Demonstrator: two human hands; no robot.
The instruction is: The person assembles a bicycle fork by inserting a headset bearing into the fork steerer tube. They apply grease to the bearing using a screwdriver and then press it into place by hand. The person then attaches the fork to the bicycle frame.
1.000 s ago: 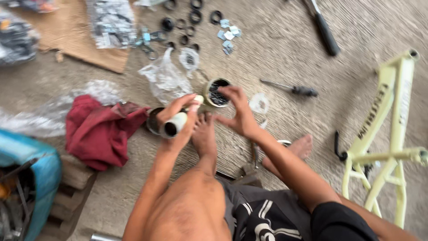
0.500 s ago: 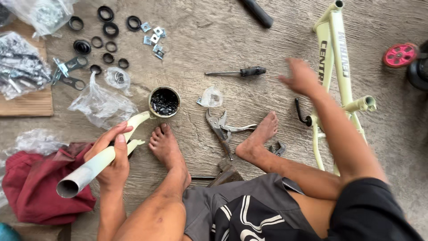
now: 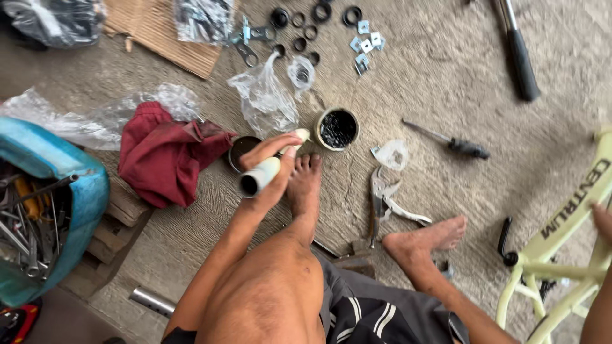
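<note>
My left hand (image 3: 271, 167) grips a pale cream tube (image 3: 262, 172) with its open end toward the camera, held above the floor beside my left foot (image 3: 305, 186). A round tin of black grease (image 3: 337, 128) stands just beyond the toes. My right hand (image 3: 602, 218) shows only at the right edge, blurred, lying on the pale yellow bicycle frame (image 3: 567, 220). Locking pliers (image 3: 382, 199) lie on the concrete between my feet.
A red rag (image 3: 166, 156) lies left of the tube. A blue toolbox (image 3: 38, 210) of wrenches sits far left. A screwdriver (image 3: 449, 143), crumpled plastic bags (image 3: 264, 99), black rings (image 3: 303, 28), small metal plates (image 3: 364, 41) and cardboard (image 3: 159, 28) lie farther out.
The view has swung left. My left hand has lifted the cream tube closer to the grease tin. My right hand has come down from reaching in the air onto the frame.
</note>
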